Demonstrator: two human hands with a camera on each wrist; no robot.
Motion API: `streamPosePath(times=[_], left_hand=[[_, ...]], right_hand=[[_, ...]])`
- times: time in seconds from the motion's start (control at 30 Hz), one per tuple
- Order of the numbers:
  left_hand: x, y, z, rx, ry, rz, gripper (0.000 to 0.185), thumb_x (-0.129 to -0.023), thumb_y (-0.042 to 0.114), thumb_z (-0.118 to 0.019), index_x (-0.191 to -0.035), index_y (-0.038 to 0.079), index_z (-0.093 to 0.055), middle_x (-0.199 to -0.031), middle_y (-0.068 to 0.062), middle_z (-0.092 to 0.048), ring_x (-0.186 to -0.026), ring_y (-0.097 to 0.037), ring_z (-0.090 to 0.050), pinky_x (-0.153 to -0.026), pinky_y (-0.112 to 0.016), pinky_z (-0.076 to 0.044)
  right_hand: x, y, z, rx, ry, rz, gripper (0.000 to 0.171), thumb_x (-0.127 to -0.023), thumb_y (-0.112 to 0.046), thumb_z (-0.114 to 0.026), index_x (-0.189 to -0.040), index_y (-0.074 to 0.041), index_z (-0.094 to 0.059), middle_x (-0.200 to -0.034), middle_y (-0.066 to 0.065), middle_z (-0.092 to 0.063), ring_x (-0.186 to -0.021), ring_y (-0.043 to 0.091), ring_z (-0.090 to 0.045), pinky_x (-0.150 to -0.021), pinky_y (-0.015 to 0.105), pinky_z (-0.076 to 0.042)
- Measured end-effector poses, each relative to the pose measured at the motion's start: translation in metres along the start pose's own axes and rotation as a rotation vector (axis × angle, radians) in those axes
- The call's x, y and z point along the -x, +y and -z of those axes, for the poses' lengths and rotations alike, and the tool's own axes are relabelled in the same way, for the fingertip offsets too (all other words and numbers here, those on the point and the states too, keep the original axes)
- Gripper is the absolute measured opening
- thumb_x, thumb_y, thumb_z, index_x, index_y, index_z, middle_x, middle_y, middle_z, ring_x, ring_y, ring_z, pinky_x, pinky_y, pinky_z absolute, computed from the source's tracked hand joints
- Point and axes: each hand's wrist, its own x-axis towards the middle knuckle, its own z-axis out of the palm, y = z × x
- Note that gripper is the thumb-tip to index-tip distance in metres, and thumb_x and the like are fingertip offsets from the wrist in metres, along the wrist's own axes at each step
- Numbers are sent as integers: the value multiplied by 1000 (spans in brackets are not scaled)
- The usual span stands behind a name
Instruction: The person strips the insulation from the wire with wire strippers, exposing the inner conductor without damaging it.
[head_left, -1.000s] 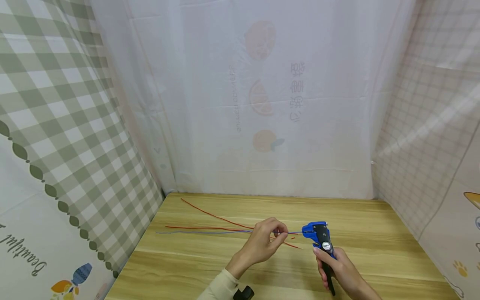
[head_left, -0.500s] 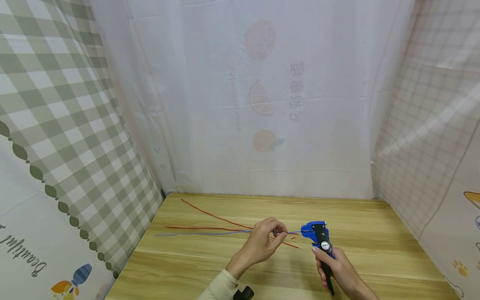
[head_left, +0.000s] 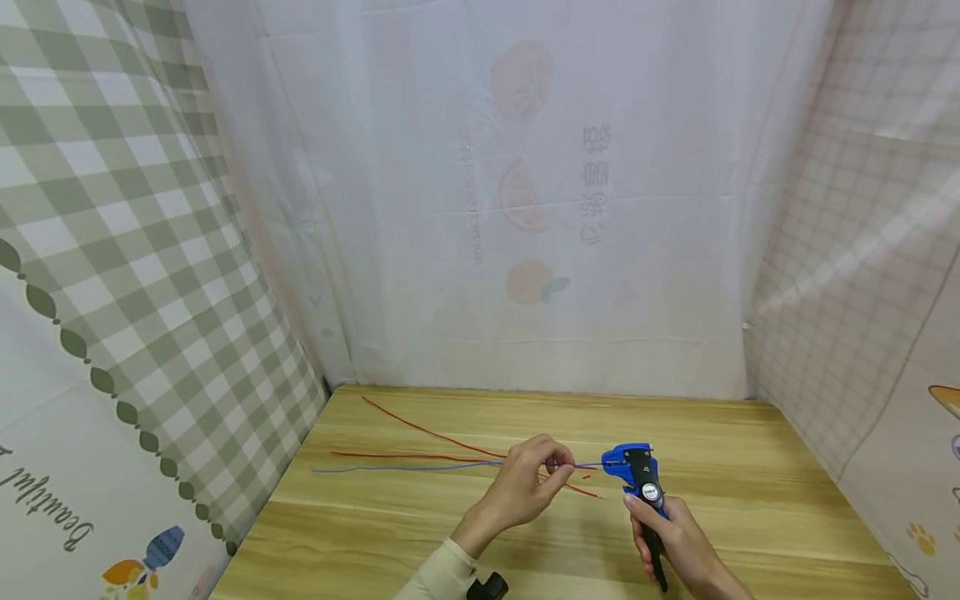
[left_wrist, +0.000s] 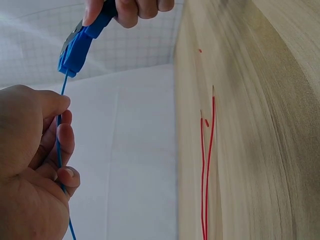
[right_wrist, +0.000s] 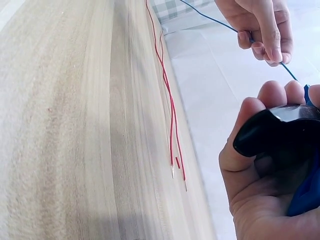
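My left hand [head_left: 521,487] pinches a thin blue wire [head_left: 420,468] near its right end, above the table. In the left wrist view the blue wire [left_wrist: 59,145] runs along the curled fingers up into the nose of a blue-and-black wire stripper [left_wrist: 77,52]. My right hand [head_left: 678,537] grips the handles of the wire stripper [head_left: 637,471], its jaws facing left toward the other hand. In the right wrist view, fingers [right_wrist: 272,95] wrap round the black handle [right_wrist: 270,132]; the tool's head is mostly out of frame there.
Two red wires [left_wrist: 207,165] with bare metal ends lie crossed on the wooden table [head_left: 750,483]. Small red insulation scraps [left_wrist: 206,122] lie by their tips. A white curtain [head_left: 420,250] hangs behind the table, with checked cloth [head_left: 150,208] at the left.
The wire stripper has shifted very slightly left, and the free left end of the blue wire has dropped a little. Both hands keep their hold.
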Motion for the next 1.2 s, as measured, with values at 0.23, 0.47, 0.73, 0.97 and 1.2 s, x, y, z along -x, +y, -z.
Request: streamPosePath(times=[0.23, 0.47, 0.73, 0.97, 1.2], left_hand=[[0, 2, 0, -4, 17, -10, 5, -107, 6, -75, -104, 9, -76, -95, -5, -75, -86, -3, -62, -81, -13, -54], [0, 3, 2, 6, 14, 1, 5, -108, 7, -74, -105, 6, -77, -96, -7, -76, -86, -4, -62, -81, -11, -52], [-1, 2, 1, 9, 8, 4, 6, -109, 8, -74, -105, 5, -78, -96, -7, -76, -86, -4, -62, -81, -11, -52], [-1, 1, 1, -1, 27, -21, 7, -109, 6, -74, -103, 6, -78, -94, -6, -75, -84, -4, -61, -80, -10, -51], [-1, 1, 1, 3, 24, -9, 7, -109, 7, -73, -104, 8, -77, -95, -6, -75, -85, -3, -61, -80, -11, -52]], right_hand=[[0, 0, -2, 9, 21, 9, 55, -124, -22, -39, -95, 25, -45, -70, 39, -45, -52, 10, -63, -47, 46, -60], [1, -1, -4, 24, 33, 11, 54, -124, -22, -39, -95, 23, -46, -69, 39, -46, -52, 10, -63, -46, 47, -60], [0, -2, -4, 33, 47, -6, 56, -124, -23, -40, -96, 25, -46, -68, 36, -49, -52, 11, -63, -47, 48, -60], [-1, -1, -5, 39, 55, -2, 55, -124, -23, -40, -95, 23, -48, -68, 37, -49, -52, 12, -63, -47, 48, -60], [-1, -1, -6, 40, 65, -4, 55, -124, -23, -40, -95, 23, -48, -67, 35, -49, -51, 11, -62, -47, 47, -60]])
